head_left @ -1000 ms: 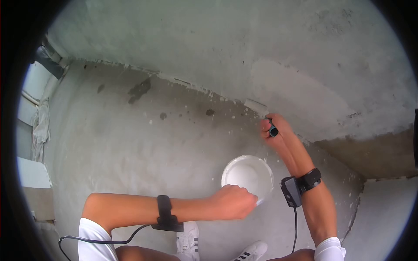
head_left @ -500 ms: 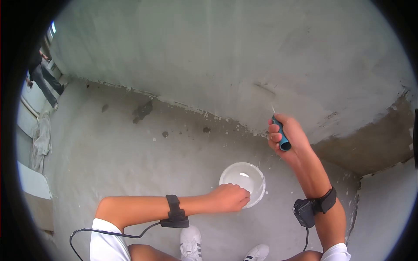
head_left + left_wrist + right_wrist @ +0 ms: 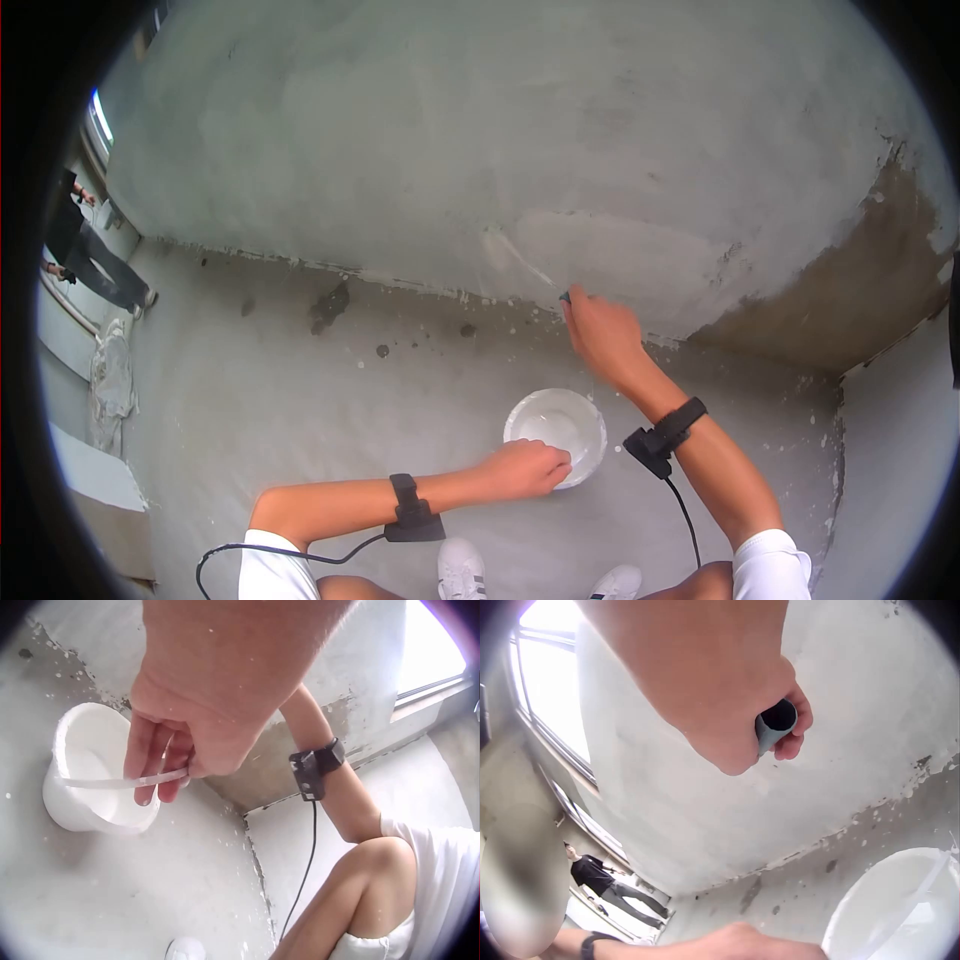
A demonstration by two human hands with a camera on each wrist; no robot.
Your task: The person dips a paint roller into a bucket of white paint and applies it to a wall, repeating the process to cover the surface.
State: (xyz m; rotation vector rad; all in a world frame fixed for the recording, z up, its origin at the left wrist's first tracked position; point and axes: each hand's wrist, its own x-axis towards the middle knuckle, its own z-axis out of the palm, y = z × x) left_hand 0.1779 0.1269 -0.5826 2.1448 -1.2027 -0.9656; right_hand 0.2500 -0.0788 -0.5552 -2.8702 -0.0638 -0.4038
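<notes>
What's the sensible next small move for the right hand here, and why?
Probably a short, light pass of the tool along the wall, over the pale streak: the right hand already has the tool up close there, and the streak stands out from the greyer surface around it. The left hand holds the bucket by its handle.

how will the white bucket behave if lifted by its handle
The bucket would likely swing, since the left hand pinches only its thin handle. It may feel fairly light, its whitish contents sitting low; a sharp tilt could spill them through the open top.
</notes>
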